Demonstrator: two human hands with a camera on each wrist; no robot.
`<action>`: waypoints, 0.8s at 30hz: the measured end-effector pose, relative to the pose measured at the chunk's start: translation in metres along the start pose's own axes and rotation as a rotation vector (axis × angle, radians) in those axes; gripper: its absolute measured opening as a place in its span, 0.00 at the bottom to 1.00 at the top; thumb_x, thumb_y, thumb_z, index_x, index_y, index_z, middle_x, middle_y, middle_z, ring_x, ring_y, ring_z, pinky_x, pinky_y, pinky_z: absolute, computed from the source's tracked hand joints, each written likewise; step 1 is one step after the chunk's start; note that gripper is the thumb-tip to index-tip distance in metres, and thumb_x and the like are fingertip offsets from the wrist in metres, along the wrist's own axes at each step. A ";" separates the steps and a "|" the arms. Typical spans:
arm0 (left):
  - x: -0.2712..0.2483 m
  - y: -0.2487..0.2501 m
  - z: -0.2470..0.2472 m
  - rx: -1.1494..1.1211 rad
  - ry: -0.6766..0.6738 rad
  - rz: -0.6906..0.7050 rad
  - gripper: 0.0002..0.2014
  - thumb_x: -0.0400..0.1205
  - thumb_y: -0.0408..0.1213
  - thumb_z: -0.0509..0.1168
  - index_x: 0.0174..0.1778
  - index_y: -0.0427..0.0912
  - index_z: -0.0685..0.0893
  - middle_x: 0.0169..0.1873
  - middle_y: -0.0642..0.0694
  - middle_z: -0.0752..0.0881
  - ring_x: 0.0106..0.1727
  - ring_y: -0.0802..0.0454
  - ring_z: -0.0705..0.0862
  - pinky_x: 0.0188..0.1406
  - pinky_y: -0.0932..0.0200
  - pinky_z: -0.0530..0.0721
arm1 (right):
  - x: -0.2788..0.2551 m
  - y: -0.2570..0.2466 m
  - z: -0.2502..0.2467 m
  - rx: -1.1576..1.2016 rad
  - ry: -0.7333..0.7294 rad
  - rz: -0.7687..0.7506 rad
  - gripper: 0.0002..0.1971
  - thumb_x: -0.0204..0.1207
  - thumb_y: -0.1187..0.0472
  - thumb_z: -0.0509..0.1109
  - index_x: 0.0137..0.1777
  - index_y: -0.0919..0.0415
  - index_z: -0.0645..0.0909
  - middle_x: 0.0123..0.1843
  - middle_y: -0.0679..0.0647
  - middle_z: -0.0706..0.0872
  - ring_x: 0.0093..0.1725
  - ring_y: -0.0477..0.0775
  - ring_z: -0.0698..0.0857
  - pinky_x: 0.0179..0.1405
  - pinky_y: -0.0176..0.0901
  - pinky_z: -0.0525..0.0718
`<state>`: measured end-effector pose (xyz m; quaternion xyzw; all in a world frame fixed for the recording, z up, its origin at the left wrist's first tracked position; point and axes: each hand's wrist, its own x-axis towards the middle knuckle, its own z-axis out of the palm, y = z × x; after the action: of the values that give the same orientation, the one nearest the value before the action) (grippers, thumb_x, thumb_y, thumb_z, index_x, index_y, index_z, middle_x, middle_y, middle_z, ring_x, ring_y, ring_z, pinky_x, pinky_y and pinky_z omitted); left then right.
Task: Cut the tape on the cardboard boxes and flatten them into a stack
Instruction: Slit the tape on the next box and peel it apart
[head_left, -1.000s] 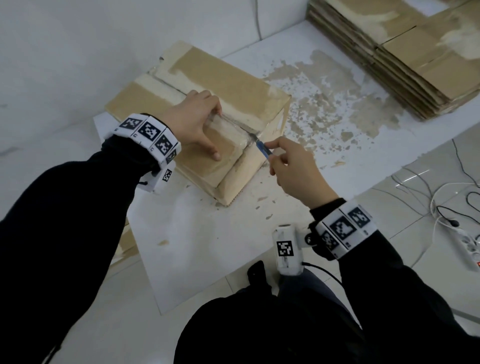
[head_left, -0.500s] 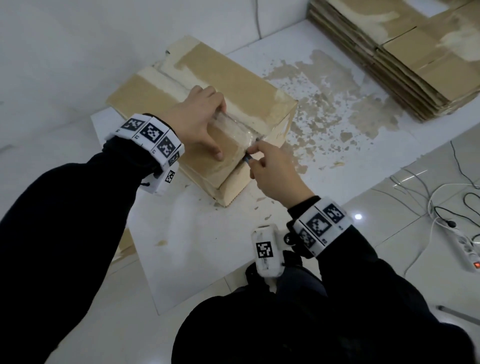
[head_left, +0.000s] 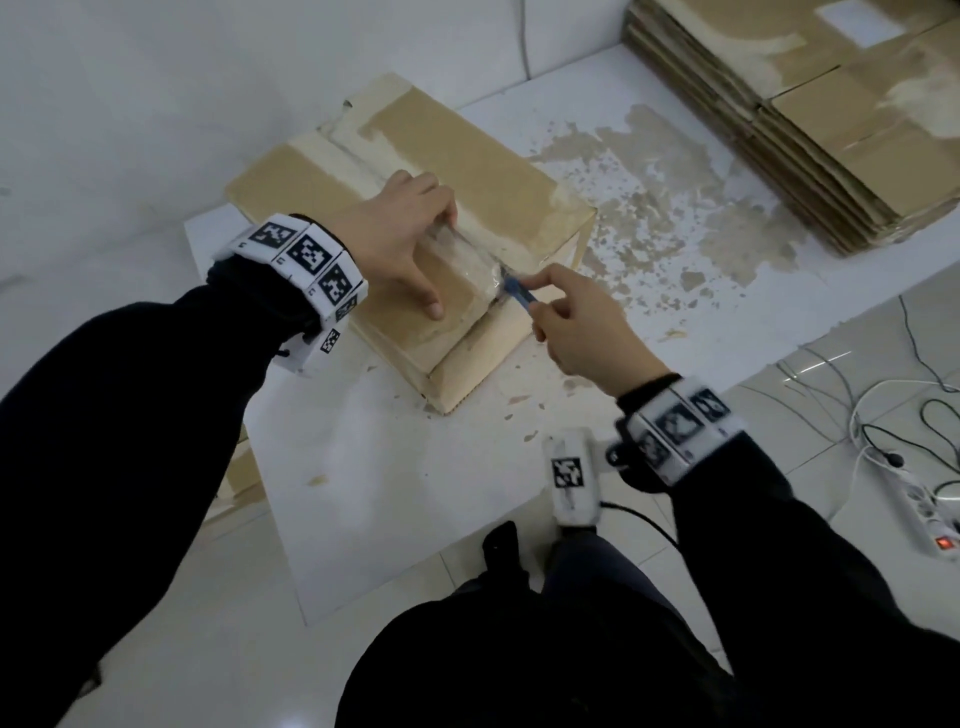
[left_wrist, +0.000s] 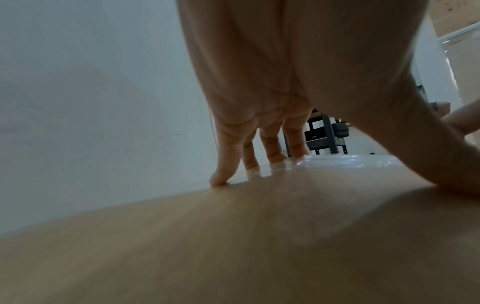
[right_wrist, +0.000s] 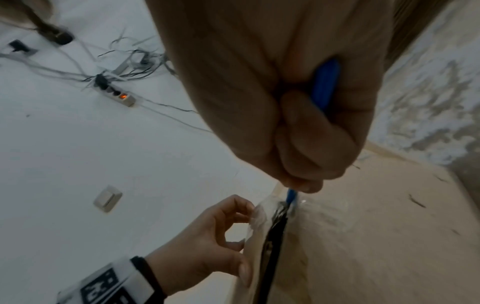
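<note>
Right hand (head_left: 582, 332) drawn back, pinching blue cutter (head_left: 519, 292) at taped seam (head_left: 467, 254), left hand (head_left: 400, 244) spread, pressing box (head_left: 498, 197)

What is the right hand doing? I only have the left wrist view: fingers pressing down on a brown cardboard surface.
Observer: The right hand grips a small blue-handled cutter, its tip at the clear tape on the near end of the brown cardboard box.
Operator: Is the seam open anywhere?
Observer: Yes. The right wrist view shows a dark gap along the seam just beyond the blade.
Operator: Any boxes flattened already?
Observer: A stack of flattened brown cardboard boxes lies to the far right of the box.
</note>
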<state>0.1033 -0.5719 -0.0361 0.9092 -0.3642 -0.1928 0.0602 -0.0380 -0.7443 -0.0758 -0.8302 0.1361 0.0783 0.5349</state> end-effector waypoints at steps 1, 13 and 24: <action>0.001 -0.001 0.000 0.003 0.012 0.003 0.43 0.55 0.51 0.84 0.62 0.41 0.72 0.58 0.47 0.70 0.59 0.52 0.64 0.63 0.48 0.73 | 0.003 -0.001 -0.001 -0.009 -0.002 -0.005 0.08 0.84 0.63 0.57 0.59 0.56 0.76 0.33 0.61 0.78 0.22 0.51 0.67 0.19 0.39 0.67; 0.007 0.004 0.000 0.006 0.079 -0.036 0.44 0.54 0.49 0.84 0.62 0.37 0.73 0.60 0.42 0.72 0.63 0.44 0.67 0.58 0.52 0.69 | -0.026 0.003 -0.007 -0.017 -0.289 -0.015 0.10 0.84 0.62 0.60 0.61 0.54 0.78 0.31 0.55 0.81 0.21 0.49 0.71 0.17 0.38 0.68; 0.020 0.040 -0.001 0.318 -0.057 -0.353 0.26 0.87 0.53 0.47 0.57 0.39 0.85 0.58 0.37 0.79 0.63 0.41 0.70 0.72 0.43 0.60 | 0.012 0.023 -0.042 -0.354 -0.070 -0.324 0.14 0.82 0.63 0.62 0.65 0.50 0.78 0.39 0.58 0.86 0.31 0.58 0.82 0.33 0.55 0.86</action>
<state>0.0912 -0.6152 -0.0317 0.9510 -0.2269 -0.1659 -0.1287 -0.0339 -0.7930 -0.0814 -0.9187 -0.0333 0.0428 0.3912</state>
